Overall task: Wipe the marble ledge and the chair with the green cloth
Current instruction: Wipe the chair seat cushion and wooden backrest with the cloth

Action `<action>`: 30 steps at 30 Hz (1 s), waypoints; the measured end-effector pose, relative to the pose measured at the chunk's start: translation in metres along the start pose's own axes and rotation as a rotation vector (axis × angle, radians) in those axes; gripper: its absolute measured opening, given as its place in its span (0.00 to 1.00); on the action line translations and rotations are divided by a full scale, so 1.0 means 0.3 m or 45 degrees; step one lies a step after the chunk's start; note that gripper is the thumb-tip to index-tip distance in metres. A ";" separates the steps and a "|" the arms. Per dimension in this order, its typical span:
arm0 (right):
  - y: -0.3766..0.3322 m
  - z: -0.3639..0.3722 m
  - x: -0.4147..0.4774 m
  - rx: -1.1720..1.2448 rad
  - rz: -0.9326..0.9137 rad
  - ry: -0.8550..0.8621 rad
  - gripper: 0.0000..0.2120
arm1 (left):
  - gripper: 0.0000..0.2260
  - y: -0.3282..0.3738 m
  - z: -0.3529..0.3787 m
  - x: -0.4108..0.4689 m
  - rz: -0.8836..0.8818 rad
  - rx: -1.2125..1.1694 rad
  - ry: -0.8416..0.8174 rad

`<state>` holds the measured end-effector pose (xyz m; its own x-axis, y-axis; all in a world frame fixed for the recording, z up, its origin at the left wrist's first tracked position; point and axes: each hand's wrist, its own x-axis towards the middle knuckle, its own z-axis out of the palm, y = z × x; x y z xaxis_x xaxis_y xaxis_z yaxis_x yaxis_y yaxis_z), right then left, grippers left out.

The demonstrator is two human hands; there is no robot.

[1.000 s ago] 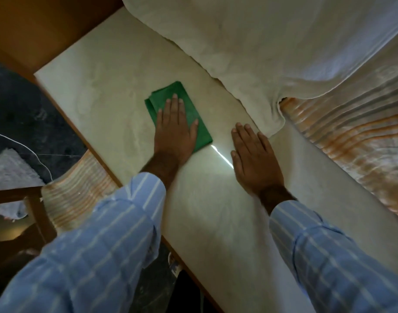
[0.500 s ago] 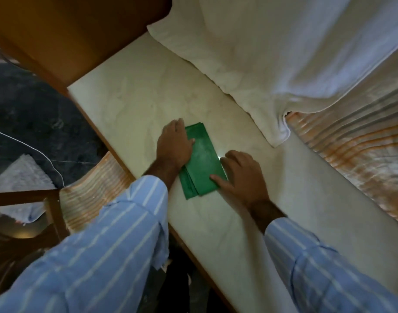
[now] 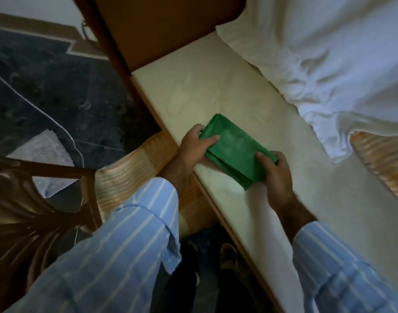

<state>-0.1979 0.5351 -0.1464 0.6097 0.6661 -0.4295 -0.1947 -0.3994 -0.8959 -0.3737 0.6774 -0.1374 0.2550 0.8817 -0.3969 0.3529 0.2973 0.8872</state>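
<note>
Folded green cloth (image 3: 233, 152) held between both hands over the marble ledge (image 3: 216, 86): left hand (image 3: 193, 145) closed on its far-left end, right hand (image 3: 277, 175) closed on its near-right end.

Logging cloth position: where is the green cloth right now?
In the head view, the folded green cloth sits mid-frame over the marble ledge's near edge, gripped by left hand and right hand.
</note>
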 end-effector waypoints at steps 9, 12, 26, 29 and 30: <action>0.073 0.543 -0.127 -0.214 -0.186 -0.289 0.09 | 0.07 -0.330 -0.462 -0.140 -0.159 -0.649 0.357; 0.175 0.668 -0.146 -0.206 -0.038 -0.526 0.18 | 0.04 -0.491 -0.564 -0.195 -0.298 -0.824 0.468; 0.791 1.100 0.092 -0.601 0.488 -0.832 0.16 | 0.06 -1.190 -0.725 -0.133 -0.633 -0.547 0.786; 0.826 1.222 0.159 -0.587 0.459 -0.848 0.16 | 0.04 -1.248 -0.782 -0.019 -0.574 -0.377 0.832; 0.823 1.265 0.182 -0.576 0.428 -0.849 0.16 | 0.06 -1.256 -0.807 0.020 -0.561 -0.305 0.840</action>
<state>-0.5043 0.7119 -0.4343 -0.0294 0.6415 -0.7665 0.1263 -0.7583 -0.6395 -0.7232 0.6592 -0.4172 -0.4687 0.6779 -0.5664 0.0764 0.6698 0.7386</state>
